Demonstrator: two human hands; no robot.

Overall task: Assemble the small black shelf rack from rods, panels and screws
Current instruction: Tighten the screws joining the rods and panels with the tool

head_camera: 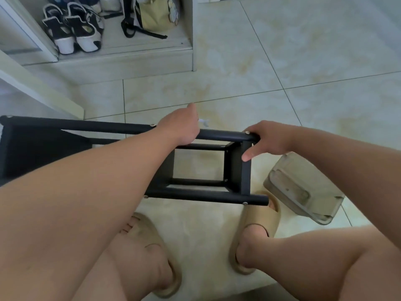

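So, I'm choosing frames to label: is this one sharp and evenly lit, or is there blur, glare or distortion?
Head view: soft, even light with a greenish cast, no hard glare on the tiled floor; head view: wide-angle bending curves the grout lines and swells the forearms; head view: black shelf rack, left hand and right hand slightly soft but readable.

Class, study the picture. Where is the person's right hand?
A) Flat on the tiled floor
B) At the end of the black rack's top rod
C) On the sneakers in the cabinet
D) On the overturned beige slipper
B: the right hand curls round the end of the top rod of the black rack, which lies on its side.
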